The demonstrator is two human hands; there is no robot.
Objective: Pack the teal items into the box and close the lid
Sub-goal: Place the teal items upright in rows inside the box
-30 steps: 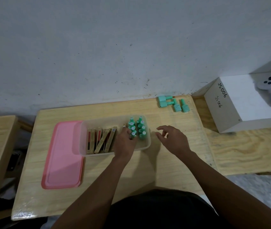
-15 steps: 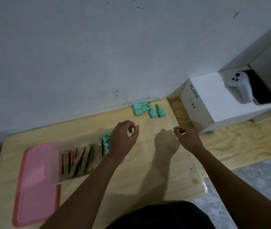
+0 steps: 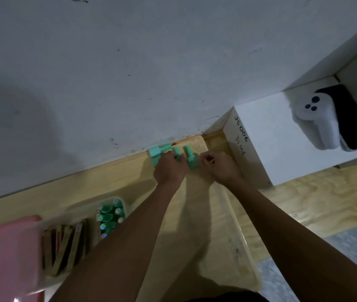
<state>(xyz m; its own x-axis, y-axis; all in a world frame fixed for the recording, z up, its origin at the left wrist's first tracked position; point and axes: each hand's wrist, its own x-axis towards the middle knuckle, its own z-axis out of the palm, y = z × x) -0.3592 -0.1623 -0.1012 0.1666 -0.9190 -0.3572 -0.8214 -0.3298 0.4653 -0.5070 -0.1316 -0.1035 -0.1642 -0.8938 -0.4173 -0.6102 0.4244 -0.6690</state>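
Note:
Several loose teal items (image 3: 189, 156) lie at the table's far edge against the wall. My left hand (image 3: 170, 168) rests on them, its fingers curled over the middle one, and partly hides them. The curled fingertips of my right hand (image 3: 219, 165) touch the right side of the rightmost teal item; I cannot tell whether they grip it. At the lower left stands the clear plastic box (image 3: 79, 211), with several upright teal items (image 3: 108, 219) at its right end. The pink lid (image 3: 9, 258) lies flat to the left of the box.
Brown and gold flat packs (image 3: 64, 243) fill the box's left part. A white carton marked "JS 006" (image 3: 267, 136) stands right of the table with a white controller (image 3: 312, 123) on it. The wall (image 3: 129, 73) runs right behind the table.
Both hands have left the box and reached to the far edge, onto the loose teal items. The view has swung up and right, so the box sits at the lower left.

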